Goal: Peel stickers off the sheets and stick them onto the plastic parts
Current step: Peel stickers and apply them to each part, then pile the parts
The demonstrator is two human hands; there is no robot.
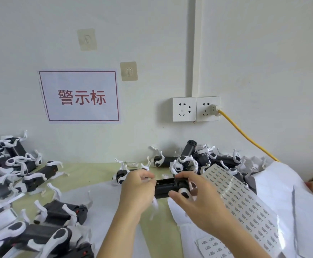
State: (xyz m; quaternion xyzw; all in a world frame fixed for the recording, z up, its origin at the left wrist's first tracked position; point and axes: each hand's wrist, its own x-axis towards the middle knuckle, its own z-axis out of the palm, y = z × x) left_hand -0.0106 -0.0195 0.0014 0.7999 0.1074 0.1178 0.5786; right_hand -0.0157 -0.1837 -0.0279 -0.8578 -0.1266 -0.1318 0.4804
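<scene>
Head view. A black plastic part (164, 189), oblong and matte with glossy white curved clips at one end, is held above the table (96, 170). Its left end is gripped by the left hand (137, 190), fingers curled; its right end is clasped by the right hand (198, 200), thumb underneath. Just right of the part, a long glossy sticker sheet (245, 202) with rows of small rectangular labels is seen. More black-and-white parts (18, 175) are heaped left of it.
</scene>
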